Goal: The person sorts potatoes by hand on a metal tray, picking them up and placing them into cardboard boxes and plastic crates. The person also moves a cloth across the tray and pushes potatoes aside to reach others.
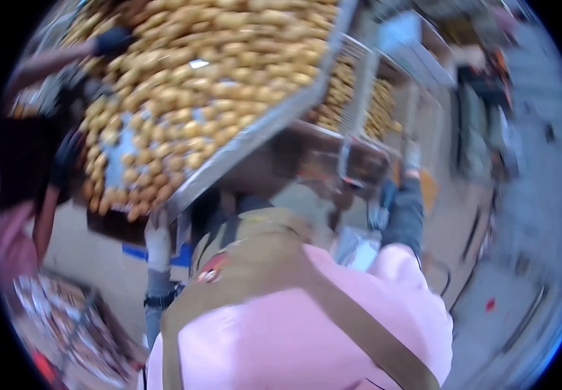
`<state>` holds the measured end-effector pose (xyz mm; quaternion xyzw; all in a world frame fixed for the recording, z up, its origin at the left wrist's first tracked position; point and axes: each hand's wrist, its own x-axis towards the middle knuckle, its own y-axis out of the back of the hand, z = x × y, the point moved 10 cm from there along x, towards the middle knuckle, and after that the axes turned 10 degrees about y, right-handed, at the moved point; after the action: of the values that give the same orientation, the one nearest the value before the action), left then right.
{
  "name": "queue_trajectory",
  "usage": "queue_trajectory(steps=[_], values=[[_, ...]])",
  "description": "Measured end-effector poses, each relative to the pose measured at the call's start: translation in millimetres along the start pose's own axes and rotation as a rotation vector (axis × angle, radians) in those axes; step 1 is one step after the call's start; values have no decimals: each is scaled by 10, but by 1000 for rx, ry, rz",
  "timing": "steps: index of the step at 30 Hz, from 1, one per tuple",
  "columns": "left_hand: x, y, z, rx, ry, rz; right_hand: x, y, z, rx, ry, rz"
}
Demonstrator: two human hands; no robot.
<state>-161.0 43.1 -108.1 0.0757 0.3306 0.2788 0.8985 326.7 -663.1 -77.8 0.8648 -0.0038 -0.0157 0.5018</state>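
Yellow potatoes (196, 97) cover a sorting table with a pale metal rim (255, 138). My left hand (158, 244), in a white glove, reaches up to the table's near corner, its fingertips right at the rim beside the lowest potatoes. Out to the right, my right hand (412, 157), also in a white glove, is stretched forward beside a crate of smaller potatoes (380, 110). Motion blur smears its fingers, and I cannot tell whether it grips anything.
At the left a person in dark gloves (113, 41) reaches over the potatoes. A white box (417, 49) stands at the upper right. Filled sacks (73, 318) lie on the floor at lower left. A grey walkway (548, 162) runs along the right.
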Motion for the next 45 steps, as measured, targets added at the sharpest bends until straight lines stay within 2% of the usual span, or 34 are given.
queue_trajectory(steps=[1,3,4,5,6,8,9,10,11,12,13,14,15,18,19,21,22,24,25,26,27,28,30,32,33,34,35,37,38,39,40,42,43,45], values=[[31,118,-223,-71,16,77,-219,-16,-999,185,-12,74],[-74,433,-590,-395,73,370,-384,-586,-2120,613,112,116],[-104,624,-665,-138,-14,536,-578,-975,-2587,636,105,18],[-154,764,-809,-229,77,663,-760,-1476,-3056,470,309,-163],[-86,830,-1193,-461,63,751,-1199,-1906,-3732,304,610,-325],[-26,911,-1096,-280,74,740,-2276,-2603,-4733,164,1018,-507],[91,918,-1105,-168,59,721,-2665,-3003,-4989,72,1250,-621],[211,937,-1126,-162,52,692,-3091,-3234,-5311,41,1340,-821],[289,967,-1128,-188,49,664,-3375,-3434,-5500,-100,1482,-789],[331,1008,-1026,-413,67,606,-3601,-3631,-5651,-244,1622,-747],[365,1046,-919,-640,90,561,-3705,-3811,-5829,-210,1644,-747],[398,1141,-869,-496,75,588,-3795,-3985,-5993,-177,1661,-748],[417,1163,-874,-341,63,608,-3899,-4075,-6180,-281,1738,-627],[439,1216,-959,148,24,679,-3923,-4306,-6733,-234,1765,-771],[373,1212,-897,196,-42,633,-3728,-4348,-6860,-126,1725,-644],[334,1229,-1081,-650,156,463,-3380,-4330,-7154,25,1641,-462],[329,1034,-1134,-1067,251,350,-3479,-4458,-7099,-90,1672,-543],[317,968,-1092,-567,320,461,-3811,-4700,-6987,-320,1715,-688],[321,925,-1049,-312,346,508,-4144,-4370,-6942,-284,1778,-546],[306,809,-1064,-111,432,508,-4323,-4419,-6740,-391,1805,-701],[296,694,-1067,90,512,504,-4456,-4284,-6591,-362,1906,-692],[308,632,-1058,292,581,498,-4468,-4113,-6446,-192,1934,-699],[262,671,-1101,75,484,578,-4196,-3944,-6134,-54,1822,-817],[197,779,-1249,-62,369,635,-3764,-3736,-6173,-277,1724,-742],[218,799,-1398,-208,412,531,-3519,-3743,-6197,-115,1692,-723],[204,901,-1418,-304,390,602,-3223,-3913,-6069,-23,1639,-675],[194,986,-1438,-399,367,673,-3123,-3903,-6348,11,1466,-701],[200,1163,-1408,-456,256,772,-3202,-3933,-7021,208,1613,-516],[234,1219,-1283,-521,181,729,-3263,-4151,-7294,250,1609,-565],[262,1292,-1104,-583,104,684,-3405,-4324,-7470,225,1693,-485],[303,1325,-1046,-608,87,673,-3621,-4637,-7532,-41,1707,-562],[390,1390,-932,-657,52,651,-4166,-4792,-7163,-86,1762,-680],[379,1370,-999,-704,181,633,-4436,-4447,-7053,-65,1866,-663],[295,1327,-1106,-730,383,639,-4541,-4176,-6599,-126,1897,-767]])
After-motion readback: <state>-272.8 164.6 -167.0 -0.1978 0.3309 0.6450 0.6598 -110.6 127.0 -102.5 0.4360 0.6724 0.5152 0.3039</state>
